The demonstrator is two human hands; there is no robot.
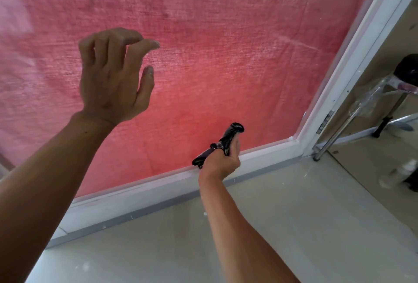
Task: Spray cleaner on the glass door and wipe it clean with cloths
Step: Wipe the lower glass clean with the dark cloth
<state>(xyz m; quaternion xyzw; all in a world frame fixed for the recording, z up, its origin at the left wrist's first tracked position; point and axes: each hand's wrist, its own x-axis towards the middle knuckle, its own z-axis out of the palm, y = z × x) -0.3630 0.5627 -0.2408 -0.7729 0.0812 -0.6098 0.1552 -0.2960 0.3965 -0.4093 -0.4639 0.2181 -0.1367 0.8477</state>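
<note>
The glass door fills most of the view, with a pink woven sheet behind the pane and a white frame along its bottom. My left hand is raised in front of the glass at mid-left, fingers apart and curled, holding nothing. My right hand is low near the bottom frame, shut on a black twisted cloth that sticks up out of the fist toward the glass. No spray bottle is in either hand.
A white side frame runs up at the right, with a metal door handle bar wrapped in clear plastic beyond it. A white bottle-like object and dark items stand on the pale floor at far right.
</note>
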